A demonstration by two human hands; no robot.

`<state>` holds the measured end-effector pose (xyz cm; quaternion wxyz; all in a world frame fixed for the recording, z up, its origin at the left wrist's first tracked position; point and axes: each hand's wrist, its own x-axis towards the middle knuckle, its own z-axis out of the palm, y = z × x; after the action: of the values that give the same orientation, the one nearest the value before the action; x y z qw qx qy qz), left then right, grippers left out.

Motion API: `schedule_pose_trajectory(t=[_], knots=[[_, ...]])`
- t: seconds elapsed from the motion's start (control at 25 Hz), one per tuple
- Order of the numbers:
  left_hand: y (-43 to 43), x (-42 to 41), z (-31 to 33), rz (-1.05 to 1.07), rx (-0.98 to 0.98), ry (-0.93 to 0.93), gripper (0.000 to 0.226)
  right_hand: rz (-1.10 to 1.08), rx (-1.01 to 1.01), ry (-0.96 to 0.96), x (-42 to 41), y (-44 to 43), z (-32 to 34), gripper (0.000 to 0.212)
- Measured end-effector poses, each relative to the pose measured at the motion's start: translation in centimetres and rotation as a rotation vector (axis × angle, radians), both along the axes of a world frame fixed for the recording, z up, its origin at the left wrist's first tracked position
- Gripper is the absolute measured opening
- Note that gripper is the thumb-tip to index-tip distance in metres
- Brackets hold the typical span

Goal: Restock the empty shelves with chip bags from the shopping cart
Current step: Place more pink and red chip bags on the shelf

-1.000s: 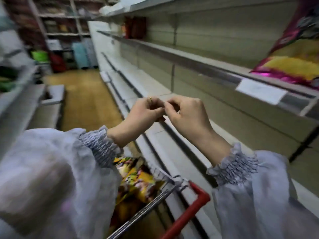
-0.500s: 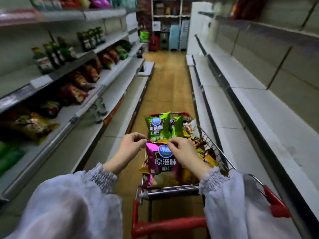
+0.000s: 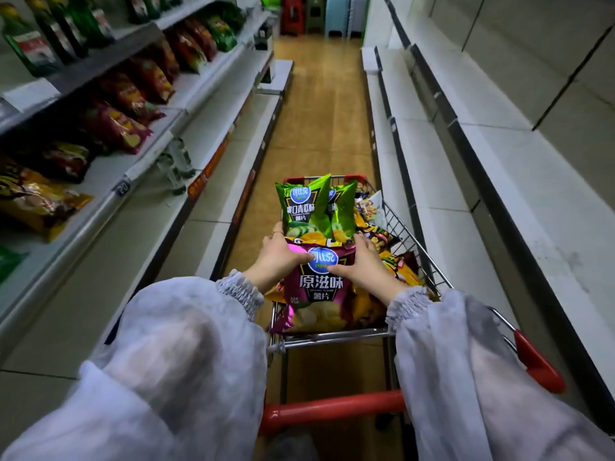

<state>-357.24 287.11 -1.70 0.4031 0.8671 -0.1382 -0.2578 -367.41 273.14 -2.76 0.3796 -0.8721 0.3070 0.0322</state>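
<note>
A wire shopping cart (image 3: 412,247) with red handles stands in the aisle in front of me, filled with chip bags. A magenta chip bag (image 3: 319,294) stands upright at the cart's near end. My left hand (image 3: 278,257) grips its top left corner and my right hand (image 3: 364,264) grips its top right corner, thumbs pressed on the front. Two green chip bags (image 3: 306,207) stand upright just behind it. Yellow and dark bags (image 3: 392,261) lie to the right in the cart. Bare white shelves (image 3: 492,168) run along the right side.
Shelves on the left (image 3: 109,181) carry dark red and yellow snack bags (image 3: 126,124), with green bottles (image 3: 50,38) on the tier above. The wooden-floored aisle (image 3: 319,104) runs ahead to blue and red items at the far end. The red cart handle (image 3: 332,410) is close below me.
The view swung from the right shelves down to the cart. My hands, held together in the air a second ago, dropped onto the magenta bag's top and now hold its corners.
</note>
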Motion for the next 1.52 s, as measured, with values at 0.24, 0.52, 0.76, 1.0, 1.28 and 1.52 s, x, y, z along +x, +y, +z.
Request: schedule_pose_trajectory(t=[0.24, 0.52, 0.76, 1.0, 1.28, 1.52], knots=[[-1.4, 1.1, -1.1, -0.066, 0.003, 0.044, 0.088, -0.121, 0.078, -0.056, -0.4, -1.7, -0.3, 0.087], [-2.5, 1.0, 6.4, -0.139, -0.158, -0.091, 0.037, -0.224, 0.19, -0.379, -1.6, -4.7, 4.8, 0.056], [-5.0, -3.0, 18.0, -0.239, -0.447, -0.159, 0.03, -0.228, 0.216, -0.77, -6.1, -7.0, 14.9, 0.041], [-8.2, -8.1, 28.2, -0.37, -0.713, -0.188, 0.024, -0.195, 0.324, -0.992, -13.7, -7.6, 21.9, 0.097], [-12.4, -16.5, 34.9, -0.566, -0.892, -0.213, 0.018, -0.265, 0.146, -0.968, -22.4, -6.6, 25.0, 0.08], [-17.7, -20.3, 34.5, -0.648, -0.907, -0.196, 0.065, -0.559, -0.121, -1.014, -27.2, -8.7, 29.0, 0.068]])
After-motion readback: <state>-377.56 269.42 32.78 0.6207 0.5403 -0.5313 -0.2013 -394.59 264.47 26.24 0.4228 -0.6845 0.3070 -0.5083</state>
